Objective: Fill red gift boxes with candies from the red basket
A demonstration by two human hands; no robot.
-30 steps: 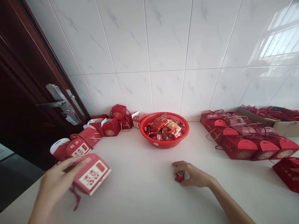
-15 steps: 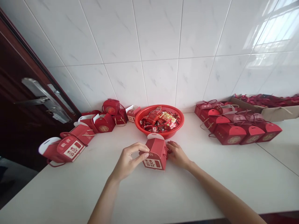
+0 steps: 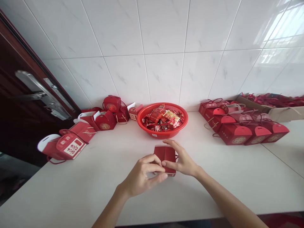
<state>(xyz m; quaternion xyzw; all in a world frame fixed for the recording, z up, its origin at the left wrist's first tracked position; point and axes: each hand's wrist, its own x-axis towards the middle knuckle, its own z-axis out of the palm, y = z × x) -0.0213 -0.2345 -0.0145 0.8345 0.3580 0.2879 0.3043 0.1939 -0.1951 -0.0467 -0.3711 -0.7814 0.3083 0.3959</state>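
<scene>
A small red gift box (image 3: 165, 154) stands on the white table in front of me, its top panels meeting at a seam and a cord loop at its right side. My left hand (image 3: 146, 172) grips its near left edge, fingers bent over the top and thumb along the front. From the right, my right hand (image 3: 184, 160) holds the top between the thumb near the middle and fingers at the far edge. Just behind the box is a red plastic basket (image 3: 161, 135) heaped with wrapped sweets (image 3: 163, 118).
More red gift boxes (image 3: 71, 147) stand at the left, some with raised flaps. Closed boxes (image 3: 235, 134) are grouped at the right, near a cardboard carton (image 3: 282, 114) of red items. A tiled wall (image 3: 163, 76) bounds the back; a dark door (image 3: 21, 104) is at left.
Both hands have shifted on the gift box. The raised end flaps no longer stand up. My right hand has moved from the side cord onto the top. The view has shifted slightly.
</scene>
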